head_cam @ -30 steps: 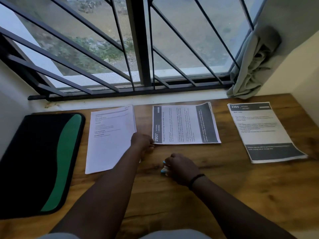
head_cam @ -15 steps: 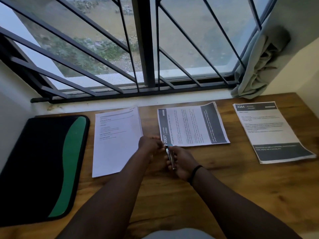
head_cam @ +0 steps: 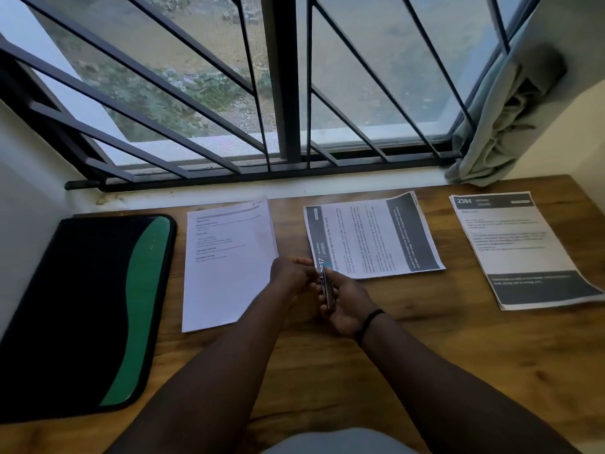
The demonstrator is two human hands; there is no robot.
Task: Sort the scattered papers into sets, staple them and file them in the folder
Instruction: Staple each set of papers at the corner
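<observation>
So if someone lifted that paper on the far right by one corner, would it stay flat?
Probably not. The right paper set looks thin, so it would likely droop. Its near corner already curls slightly off the wooden desk, and it probably slides easily.

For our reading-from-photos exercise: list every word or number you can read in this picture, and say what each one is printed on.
"2384": header of the right sheet.
"KITCHEN": dark band of the middle sheet, which lies turned sideways.
"...37": the end of that band's number; the stapler in the right hand covers the start.
Body text on all sheets, including the left sheet: too small or blurred to read.
</observation>
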